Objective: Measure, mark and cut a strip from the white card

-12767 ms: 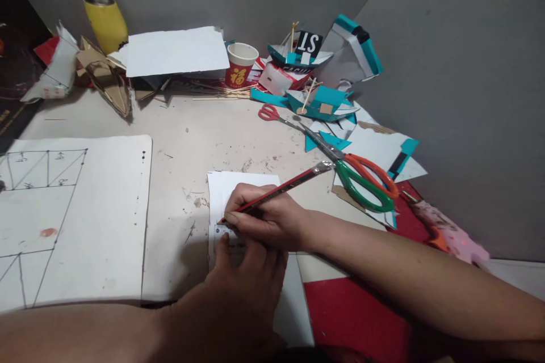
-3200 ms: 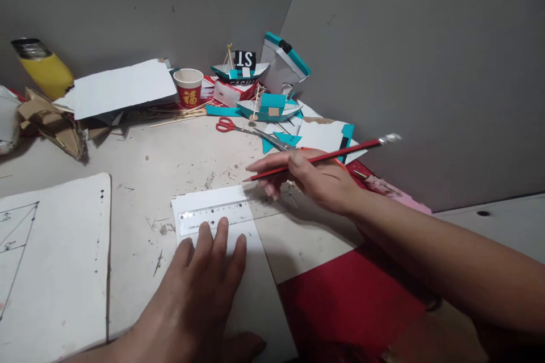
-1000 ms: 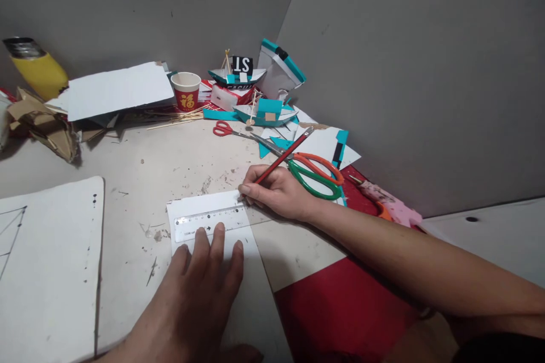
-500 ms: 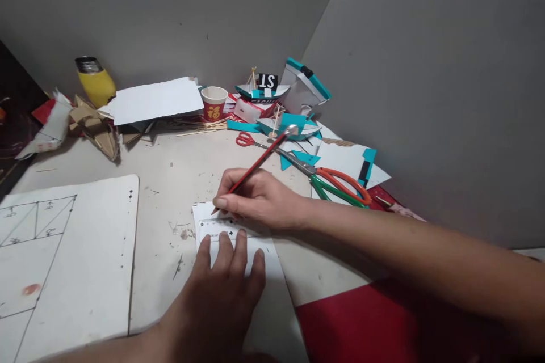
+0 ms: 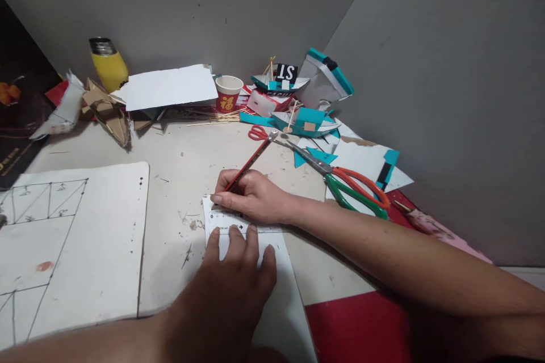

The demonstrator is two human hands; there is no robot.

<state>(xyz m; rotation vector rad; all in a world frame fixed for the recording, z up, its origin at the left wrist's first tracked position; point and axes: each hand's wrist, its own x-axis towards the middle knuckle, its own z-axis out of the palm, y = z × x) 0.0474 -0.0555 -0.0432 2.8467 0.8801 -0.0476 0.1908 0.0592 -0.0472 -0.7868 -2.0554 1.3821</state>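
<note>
Ruler (image 5: 222, 221): flat on the paper (image 5: 283, 278), long axis running left to right, just on the near side of the pencil grip.
Left hand (image 5: 227, 289): nearer the ruler, fingers spread, fingertips on its near edge, grasping nothing.
Right hand (image 5: 264, 198): pinching the pencil (image 5: 250, 165) over the ruler's far edge; pencil tilted, its top leaning right and away.
Scissors (image 5: 326, 168): beyond the right wrist.
Drawing (image 5: 102, 244): left of the paper, apart.

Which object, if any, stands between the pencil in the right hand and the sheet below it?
Nothing visible: the pencil slants from the right hand toward the sheet just beyond the ruler. The large scissors lie to the right.
</note>
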